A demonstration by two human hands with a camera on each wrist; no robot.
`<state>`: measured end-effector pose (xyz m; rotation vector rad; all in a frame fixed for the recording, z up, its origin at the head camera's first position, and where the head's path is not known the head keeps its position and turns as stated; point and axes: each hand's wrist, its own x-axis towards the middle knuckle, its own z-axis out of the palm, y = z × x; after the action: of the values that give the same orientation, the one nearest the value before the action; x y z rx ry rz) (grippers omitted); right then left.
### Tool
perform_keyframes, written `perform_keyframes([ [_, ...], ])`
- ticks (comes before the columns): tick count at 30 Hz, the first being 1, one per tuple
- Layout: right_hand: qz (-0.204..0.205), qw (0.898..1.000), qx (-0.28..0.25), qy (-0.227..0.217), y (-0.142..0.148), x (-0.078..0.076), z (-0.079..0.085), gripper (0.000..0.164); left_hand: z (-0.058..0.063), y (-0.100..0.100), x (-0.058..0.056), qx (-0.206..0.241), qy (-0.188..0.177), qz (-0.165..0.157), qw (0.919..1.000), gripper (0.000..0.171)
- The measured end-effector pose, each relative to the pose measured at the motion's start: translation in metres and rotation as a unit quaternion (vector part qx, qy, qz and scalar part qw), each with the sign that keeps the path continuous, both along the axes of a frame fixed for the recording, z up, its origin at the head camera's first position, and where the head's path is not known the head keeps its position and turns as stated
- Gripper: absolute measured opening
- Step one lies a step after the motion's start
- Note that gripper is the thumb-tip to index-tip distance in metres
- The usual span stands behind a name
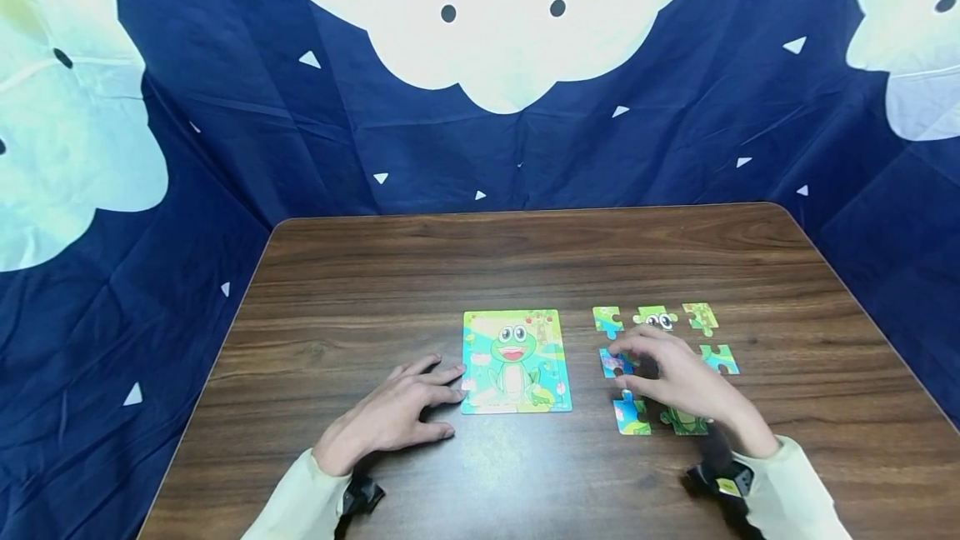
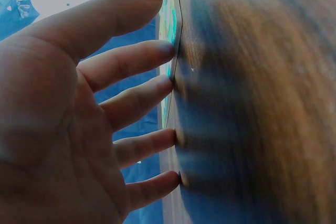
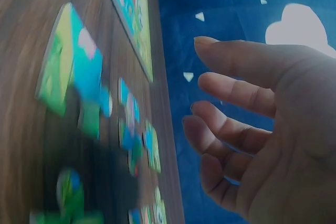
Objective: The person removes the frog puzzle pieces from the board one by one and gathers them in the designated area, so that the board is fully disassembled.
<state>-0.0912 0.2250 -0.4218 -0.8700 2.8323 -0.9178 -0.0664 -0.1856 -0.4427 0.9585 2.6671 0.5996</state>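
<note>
A square frog picture board (image 1: 516,361) lies flat on the table. My left hand (image 1: 405,408) rests at its left side with fingers spread, the index and middle fingertips at the board's edge. To the right lie several loose jigsaw pieces in rough rows. My right hand (image 1: 678,373) hovers over them, thumb and index apart around the blue-and-pink piece (image 1: 611,362), and the right wrist view shows nothing between the loosely bent fingers (image 3: 239,95). Closest to its thumb below is a blue-green corner piece (image 1: 632,417). The hand hides the middle of the group.
Around the right hand lie a frog-eye piece (image 1: 658,318), a top left piece (image 1: 606,321), a top right piece (image 1: 702,318), a right-side piece (image 1: 720,359) and a frog-body piece (image 1: 686,422). A blue curtain (image 1: 517,157) with cloud prints hangs behind the wooden table (image 1: 360,290).
</note>
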Motion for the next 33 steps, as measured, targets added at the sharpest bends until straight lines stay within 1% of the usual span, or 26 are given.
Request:
perform_keyframes([
  [4,0.02,1.0,0.004,-0.012,-0.015,-0.006,-0.001,0.033,0.001,0.0,0.0,0.001,0.0,-0.002,1.0,0.045],
  [9,0.036,0.999,-0.009,-0.038,-0.033,-0.01,-0.001,0.032,0.001,0.0,0.0,0.001,-0.002,-0.002,1.0,0.044],
  [13,0.051,0.997,-0.015,-0.057,-0.048,-0.01,-0.002,0.032,0.001,0.0,0.0,0.003,0.002,-0.003,1.0,0.044],
  [19,0.082,0.995,0.004,-0.065,-0.067,-0.009,-0.007,0.034,0.002,0.001,0.0,-0.002,-0.008,0.001,1.0,0.045],
  [27,0.084,0.994,0.026,-0.069,-0.092,-0.006,-0.012,0.037,0.001,-0.001,0.0,0.004,0.004,-0.005,1.0,0.044],
  [33,0.076,0.995,0.057,-0.044,-0.099,0.0,-0.019,0.042,0.002,0.001,0.001,-0.001,-0.001,0.0,1.0,0.044],
])
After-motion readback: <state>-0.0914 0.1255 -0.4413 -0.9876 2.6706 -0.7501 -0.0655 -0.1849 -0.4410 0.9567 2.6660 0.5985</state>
